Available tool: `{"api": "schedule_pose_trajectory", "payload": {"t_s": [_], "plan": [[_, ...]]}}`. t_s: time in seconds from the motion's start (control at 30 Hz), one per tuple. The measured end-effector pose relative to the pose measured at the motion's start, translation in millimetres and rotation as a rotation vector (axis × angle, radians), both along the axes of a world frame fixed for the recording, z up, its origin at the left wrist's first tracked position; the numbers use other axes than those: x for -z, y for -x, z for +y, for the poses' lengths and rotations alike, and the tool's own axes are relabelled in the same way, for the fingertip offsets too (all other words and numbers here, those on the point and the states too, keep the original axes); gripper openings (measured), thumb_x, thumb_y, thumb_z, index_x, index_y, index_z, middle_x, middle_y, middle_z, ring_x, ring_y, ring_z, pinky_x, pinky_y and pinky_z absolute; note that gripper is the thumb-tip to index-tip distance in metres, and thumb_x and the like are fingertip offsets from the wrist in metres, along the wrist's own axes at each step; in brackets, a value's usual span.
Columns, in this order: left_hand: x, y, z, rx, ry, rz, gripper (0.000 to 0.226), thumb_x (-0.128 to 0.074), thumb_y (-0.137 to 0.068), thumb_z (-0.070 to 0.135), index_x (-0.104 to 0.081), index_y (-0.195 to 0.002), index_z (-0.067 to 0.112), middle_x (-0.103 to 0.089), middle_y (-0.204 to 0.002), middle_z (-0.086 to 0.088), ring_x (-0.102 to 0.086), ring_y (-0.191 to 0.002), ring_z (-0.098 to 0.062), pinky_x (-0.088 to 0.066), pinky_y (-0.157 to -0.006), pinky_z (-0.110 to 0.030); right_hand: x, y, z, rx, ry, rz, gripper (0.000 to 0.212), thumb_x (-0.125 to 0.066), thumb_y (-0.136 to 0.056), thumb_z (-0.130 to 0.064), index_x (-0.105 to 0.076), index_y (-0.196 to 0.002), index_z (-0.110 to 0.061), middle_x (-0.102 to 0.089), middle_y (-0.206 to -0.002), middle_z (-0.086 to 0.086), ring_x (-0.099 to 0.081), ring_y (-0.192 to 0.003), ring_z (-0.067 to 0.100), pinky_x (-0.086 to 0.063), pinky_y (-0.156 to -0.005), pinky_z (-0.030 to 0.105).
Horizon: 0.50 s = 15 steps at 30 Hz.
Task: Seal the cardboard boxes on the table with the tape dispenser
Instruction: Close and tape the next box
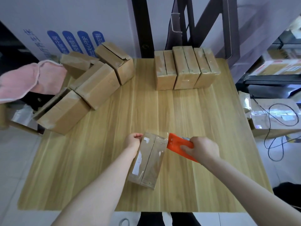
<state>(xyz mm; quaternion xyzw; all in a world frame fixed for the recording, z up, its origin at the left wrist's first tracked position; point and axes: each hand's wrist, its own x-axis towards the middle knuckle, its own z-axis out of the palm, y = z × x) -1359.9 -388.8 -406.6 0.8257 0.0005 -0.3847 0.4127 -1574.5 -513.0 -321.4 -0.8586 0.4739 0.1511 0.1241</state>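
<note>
Box between left hand and dispenser-gripping right hand.

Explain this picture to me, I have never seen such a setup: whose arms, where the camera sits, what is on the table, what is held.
No machine here: these are a person's two bare arms, filmed by one wide-angle camera worn on the head, looking forward and down. On the wooden table stand cardboard boxes: a row of three at the back right, glossy with tape, and a loose group at the back left, some flaps ajar. A pink cloth lies past the left edge. In front, the left hand grips the far end of one box, while the right hand holds the orange tape dispenser against that box's far right corner.
</note>
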Motion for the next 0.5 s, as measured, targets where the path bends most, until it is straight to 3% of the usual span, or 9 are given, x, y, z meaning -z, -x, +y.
{"api": "schedule_pose_trajectory", "payload": {"t_s": [0.07,0.13,0.17,0.2,0.27,0.37,0.43,0.5], "plan": [[-2,1,-1,0.041,-0.001,0.003,0.026,-0.049,-0.094,0.001,-0.066,-0.112,0.009,-0.066,-0.117,-0.013,-0.058,-0.091,-0.018,-0.044,-0.077,-0.026,0,-4,3,0.004,0.026,0.000,0.041,-0.053,-0.083,-0.062,-0.065,-0.085,-0.023,-0.059,-0.071,-0.008,-0.058,-0.068,0.017,-0.041,-0.054,0.024],[-3,-2,1,0.130,-0.057,0.002,0.048,-0.049,-0.097,0.010,-0.041,-0.143,0.017,-0.057,-0.128,-0.013,-0.057,-0.104,-0.021,-0.044,-0.084,-0.029,0,-5,6,0.012,0.050,0.004,0.039,-0.053,-0.083,-0.061,-0.064,-0.081,-0.023,-0.052,-0.063,-0.010,-0.054,-0.063,0.016,-0.037,-0.051,0.024],[-3,-3,3,0.181,-0.123,-0.040,0.058,-0.052,-0.097,0.018,-0.028,-0.150,0.021,-0.052,-0.133,-0.013,-0.056,-0.111,-0.026,-0.045,-0.088,-0.032,-1,-5,7,0.016,0.058,0.002,0.038,-0.053,-0.083,-0.060,-0.063,-0.079,-0.024,-0.049,-0.060,-0.012,-0.053,-0.060,0.015,-0.033,-0.048,0.023],[-4,-3,6,0.199,-0.171,-0.106,0.064,-0.056,-0.095,0.026,-0.024,-0.151,0.021,-0.050,-0.135,-0.014,-0.055,-0.115,-0.028,-0.045,-0.091,-0.035,-1,-5,9,0.017,0.065,0.000,0.038,-0.052,-0.084,-0.060,-0.061,-0.077,-0.024,-0.048,-0.058,-0.012,-0.050,-0.056,0.013,-0.030,-0.045,0.023],[-7,-1,10,0.135,-0.102,-0.242,0.053,-0.057,-0.094,0.034,-0.043,-0.141,0.015,-0.056,-0.129,-0.009,-0.056,-0.113,-0.025,-0.045,-0.094,-0.035,-1,-6,13,0.011,0.079,-0.005,0.038,-0.052,-0.085,-0.060,-0.057,-0.073,-0.025,-0.047,-0.056,-0.012,-0.043,-0.049,0.006,-0.025,-0.042,0.022],[-16,9,12,0.056,0.122,-0.175,0.033,-0.050,-0.096,0.042,-0.067,-0.106,0.016,-0.068,-0.101,0.005,-0.061,-0.098,-0.016,-0.047,-0.085,-0.032,-4,-9,14,-0.004,0.075,-0.002,0.037,-0.051,-0.086,-0.058,-0.054,-0.070,-0.025,-0.048,-0.056,-0.012,-0.041,-0.047,0.004,-0.025,-0.042,0.022],[-21,19,15,0.190,0.178,-0.108,0.035,-0.052,-0.093,0.047,-0.064,-0.115,0.022,-0.060,-0.104,0.019,-0.055,-0.104,-0.007,-0.040,-0.085,-0.025,-8,-12,13,-0.024,0.059,0.016,0.038,-0.051,-0.087,-0.057,-0.050,-0.069,-0.024,-0.048,-0.058,-0.011,-0.047,-0.052,0.009,-0.028,-0.043,0.022],[-22,24,17,0.279,0.177,-0.145,0.038,-0.056,-0.092,0.043,-0.059,-0.125,0.025,-0.055,-0.114,0.018,-0.050,-0.109,-0.002,-0.038,-0.089,-0.022,-13,-18,13,-0.060,0.055,0.044,0.039,-0.051,-0.088,-0.055,-0.045,-0.066,-0.023,-0.047,-0.059,-0.010,-0.050,-0.056,0.013,-0.028,-0.044,0.023]]}}
